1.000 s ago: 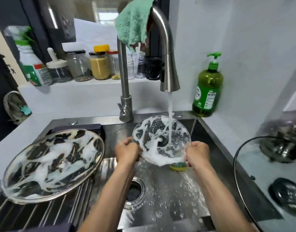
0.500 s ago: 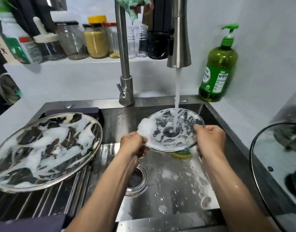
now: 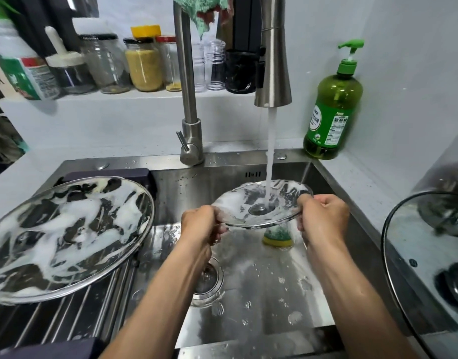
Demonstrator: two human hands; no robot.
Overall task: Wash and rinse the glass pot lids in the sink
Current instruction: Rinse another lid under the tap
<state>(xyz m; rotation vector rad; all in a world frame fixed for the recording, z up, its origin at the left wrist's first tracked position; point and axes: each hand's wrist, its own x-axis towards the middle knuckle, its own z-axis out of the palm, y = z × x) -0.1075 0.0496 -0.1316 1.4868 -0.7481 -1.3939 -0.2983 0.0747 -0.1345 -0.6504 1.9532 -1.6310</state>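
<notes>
A small glass lid (image 3: 261,203), soapy and held nearly flat, sits under the running tap (image 3: 272,84) over the steel sink (image 3: 248,294). Water strikes its middle knob plate. My left hand (image 3: 202,224) grips its left rim and my right hand (image 3: 322,216) grips its right rim. A large glass lid (image 3: 67,234) covered in foam rests on the drying rack at the left. Another glass lid (image 3: 427,268), without foam, lies on the counter at the right edge.
A green and yellow sponge (image 3: 277,235) lies in the sink under the small lid. The drain (image 3: 207,281) is near my left forearm. A green soap bottle (image 3: 331,107) stands at the back right corner. Jars line the back ledge (image 3: 142,66).
The small lid has been tipped from steeply tilted to nearly flat under the stream, and much foam has washed off. The view has dropped closer to the sink.
</notes>
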